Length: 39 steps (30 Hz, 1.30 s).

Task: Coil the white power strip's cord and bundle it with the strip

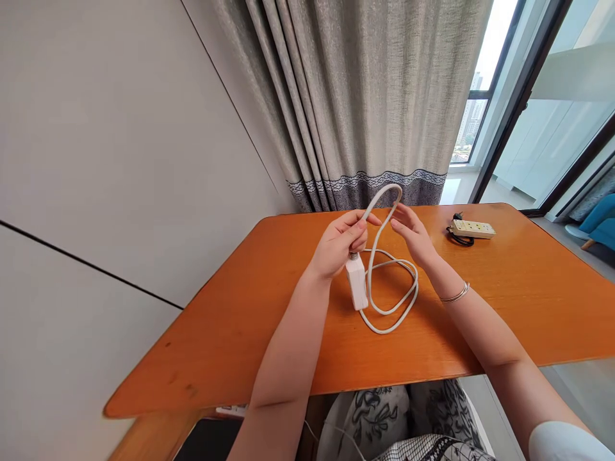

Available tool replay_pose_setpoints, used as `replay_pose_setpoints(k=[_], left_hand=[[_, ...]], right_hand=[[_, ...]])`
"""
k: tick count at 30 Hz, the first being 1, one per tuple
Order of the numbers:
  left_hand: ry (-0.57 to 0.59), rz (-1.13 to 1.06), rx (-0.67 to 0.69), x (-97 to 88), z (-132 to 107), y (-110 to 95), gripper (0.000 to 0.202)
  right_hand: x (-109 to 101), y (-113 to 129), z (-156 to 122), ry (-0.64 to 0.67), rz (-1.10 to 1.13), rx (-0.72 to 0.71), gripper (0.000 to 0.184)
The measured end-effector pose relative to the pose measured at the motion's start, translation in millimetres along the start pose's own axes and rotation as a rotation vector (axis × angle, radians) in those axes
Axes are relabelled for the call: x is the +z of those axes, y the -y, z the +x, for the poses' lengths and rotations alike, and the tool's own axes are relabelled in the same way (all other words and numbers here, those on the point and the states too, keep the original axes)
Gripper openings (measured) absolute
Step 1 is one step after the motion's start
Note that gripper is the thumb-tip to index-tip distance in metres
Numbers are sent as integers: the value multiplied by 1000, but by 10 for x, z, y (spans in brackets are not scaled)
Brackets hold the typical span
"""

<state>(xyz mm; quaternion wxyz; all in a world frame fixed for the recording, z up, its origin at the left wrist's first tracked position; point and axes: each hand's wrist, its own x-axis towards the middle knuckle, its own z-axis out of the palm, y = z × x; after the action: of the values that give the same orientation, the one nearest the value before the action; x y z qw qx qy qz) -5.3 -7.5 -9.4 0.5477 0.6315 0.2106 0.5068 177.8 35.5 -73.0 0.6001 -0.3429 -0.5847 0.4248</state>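
Note:
My left hand [342, 240] is closed round a thick white cable [383, 188], close to where it enters a white box-shaped block [356, 283]. The block hangs below the fingers, tilted slightly, with a ribbed collar at its top end; its exact kind does not show. From the left hand the cable arches up and bends down past my right hand [414, 235]. That hand is curved with thumb and fingers apart, its fingertips beside the cable; whether they touch it is unclear. Lower down, the cable runs in loose loops over the orange-brown wooden table [269, 307].
A cream power strip [473, 229] with a black cord and plug lies at the table's far right. Behind the table hangs a grey curtain [384, 96], with a glass door on the right. A pale wall [120, 128] stands on the left.

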Motion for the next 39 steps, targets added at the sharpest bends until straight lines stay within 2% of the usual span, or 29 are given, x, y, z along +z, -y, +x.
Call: replay_pose_setpoints(k=[2, 5, 10, 14, 18, 23, 26, 27, 29, 32, 36, 39], left_hand=[[17, -56, -5, 18, -34, -47, 40], [-1, -90, -13, 28, -67, -128, 42], [-229, -110, -8, -22, -85, -294, 32], [-364, -105, 14, -22, -101, -360, 33], [-383, -106, 48, 55, -135, -369, 33], [-430, -207, 156, 73, -217, -475, 32], [-496, -268, 261, 3, -313, -603, 29], [-531, -282, 306, -26, -355, -650, 29], [-606, -286, 391, -78, -450, -738, 31], [-653, -198, 452, -105, -586, -825, 35], [-699, -86, 549, -65, -694, -844, 29], [-759, -122, 618, -61, -758, -832, 29]], right_hand=[[39, 107, -33, 78, 158, 56, 53], [43, 295, -84, 124, 304, 98, 40], [-120, 595, -135, 161, 323, 33, 34], [-289, 708, -133, 171, 130, -23, 34], [-435, 713, -111, 201, -27, 6, 39], [-551, 736, -130, 414, -198, 99, 40], [-600, 742, -134, 531, -451, 112, 34], [-614, 735, -128, 502, -581, 91, 28], [-631, 710, -104, 343, -843, 27, 18], [-622, 653, -57, 107, -1105, -51, 21], [-600, 578, -2, -159, -1292, -136, 23], [-657, 519, 40, -345, -1318, -79, 25]])
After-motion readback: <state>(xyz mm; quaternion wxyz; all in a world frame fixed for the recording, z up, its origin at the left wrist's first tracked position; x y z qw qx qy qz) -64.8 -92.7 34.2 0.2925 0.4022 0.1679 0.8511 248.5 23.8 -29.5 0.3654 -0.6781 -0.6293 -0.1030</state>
